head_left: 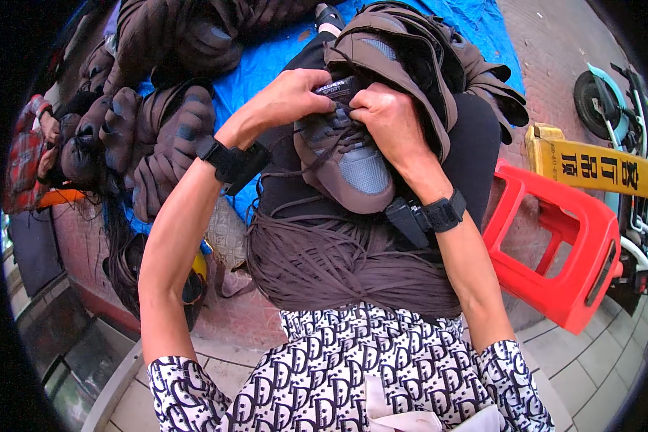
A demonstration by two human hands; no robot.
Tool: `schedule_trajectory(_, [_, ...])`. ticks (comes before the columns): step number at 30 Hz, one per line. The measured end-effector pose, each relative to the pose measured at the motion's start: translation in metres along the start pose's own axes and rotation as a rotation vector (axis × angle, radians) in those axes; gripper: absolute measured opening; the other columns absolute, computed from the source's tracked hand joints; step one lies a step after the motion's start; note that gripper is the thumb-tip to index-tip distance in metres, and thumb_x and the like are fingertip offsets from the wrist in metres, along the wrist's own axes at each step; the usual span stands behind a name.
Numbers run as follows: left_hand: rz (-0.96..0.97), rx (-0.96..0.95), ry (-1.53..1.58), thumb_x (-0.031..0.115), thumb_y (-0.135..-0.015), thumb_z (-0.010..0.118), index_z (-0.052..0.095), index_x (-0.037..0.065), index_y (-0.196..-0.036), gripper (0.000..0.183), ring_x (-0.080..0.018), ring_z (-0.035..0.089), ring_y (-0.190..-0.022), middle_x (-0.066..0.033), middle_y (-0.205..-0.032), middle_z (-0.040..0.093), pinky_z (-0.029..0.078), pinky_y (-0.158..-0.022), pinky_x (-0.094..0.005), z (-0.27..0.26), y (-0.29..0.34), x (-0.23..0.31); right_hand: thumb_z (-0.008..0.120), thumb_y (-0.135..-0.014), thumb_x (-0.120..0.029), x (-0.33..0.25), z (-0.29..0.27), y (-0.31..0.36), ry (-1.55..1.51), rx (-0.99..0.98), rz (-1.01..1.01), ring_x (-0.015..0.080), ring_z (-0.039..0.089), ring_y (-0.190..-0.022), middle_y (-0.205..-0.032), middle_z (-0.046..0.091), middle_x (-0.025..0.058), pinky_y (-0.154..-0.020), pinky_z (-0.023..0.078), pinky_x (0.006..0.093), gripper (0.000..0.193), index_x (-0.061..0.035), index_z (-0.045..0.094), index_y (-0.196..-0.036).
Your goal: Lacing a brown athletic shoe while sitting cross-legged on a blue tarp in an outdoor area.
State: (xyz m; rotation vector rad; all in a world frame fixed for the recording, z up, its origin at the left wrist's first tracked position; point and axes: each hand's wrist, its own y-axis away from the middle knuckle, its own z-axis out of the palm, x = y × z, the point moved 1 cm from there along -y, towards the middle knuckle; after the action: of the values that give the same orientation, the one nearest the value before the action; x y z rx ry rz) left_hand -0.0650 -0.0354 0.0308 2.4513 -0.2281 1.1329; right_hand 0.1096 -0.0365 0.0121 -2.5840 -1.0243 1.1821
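Note:
A brown shoe upper (349, 162) with a blue-grey mesh toe lies on my lap, its toe pointing toward me. My left hand (291, 101) pinches its left edge beside the tongue (336, 88). On the other side my right hand (390, 119) is closed, thumb and fingers pressed together at the eyelet edge; any lace between them is hidden. A dark shoelace (331, 147) runs loosely across the front of the upper. Nearer my body, a thick bundle of brown shoelaces (345, 263) rests across my lap. More brown uppers (417, 65) lie stacked just beyond my right hand.
Piles of uppers (169, 133) lie on a blue tarp (270, 61) at the far left. A red plastic stool (590, 252) stands to the right beside a yellow board (597, 162), with a parked bike (601, 101) behind. At the left edge another person's hands (48, 129) show.

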Motion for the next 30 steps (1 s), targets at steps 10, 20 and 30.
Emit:
schedule_trajectory(10, [-0.058, 0.000, 0.243, 0.009, -0.070, 0.057, 0.053, 0.002, -0.080, 0.013, -0.0066, 0.042, -0.067, 0.0028, -0.070, 0.048, 0.035, -0.060, -0.0218, 0.0047, 0.0042, -0.0071, 0.063, -0.059, 0.000, 0.0013, 0.0054, -0.0011, 0.087, -0.010, 0.020, 0.0268, 0.055, -0.060, -0.063, 0.053, 0.0128, -0.054, 0.043, 0.0333, 0.011, -0.0008, 0.058, -0.068])
schedule_trajectory(20, [-0.131, 0.041, 0.280, 0.008, -0.071, 0.057, 0.053, 0.002, -0.079, 0.011, -0.0068, 0.043, -0.066, 0.0025, -0.069, 0.048, 0.035, -0.059, -0.0213, 0.0086, 0.0049, -0.0051, 0.060, -0.060, 0.000, -0.0018, 0.0079, -0.0026, -0.090, -0.069, 0.085, 0.0229, 0.055, -0.059, -0.063, 0.053, 0.0118, -0.054, 0.042, 0.0305, 0.008, -0.0001, 0.057, -0.067])
schedule_trajectory(30, [-0.127, -0.009, 0.368, 0.012, -0.073, 0.053, 0.055, 0.003, -0.083, 0.013, -0.0064, 0.043, -0.068, 0.0028, -0.072, 0.050, 0.034, -0.061, -0.0209, 0.0058, 0.0064, -0.0062, 0.058, -0.064, 0.004, -0.0037, 0.0063, 0.0012, -0.374, -0.105, 0.291, 0.0117, 0.054, -0.064, -0.069, 0.059, 0.0065, -0.061, 0.043, 0.0226, 0.012, 0.0017, 0.060, -0.076])
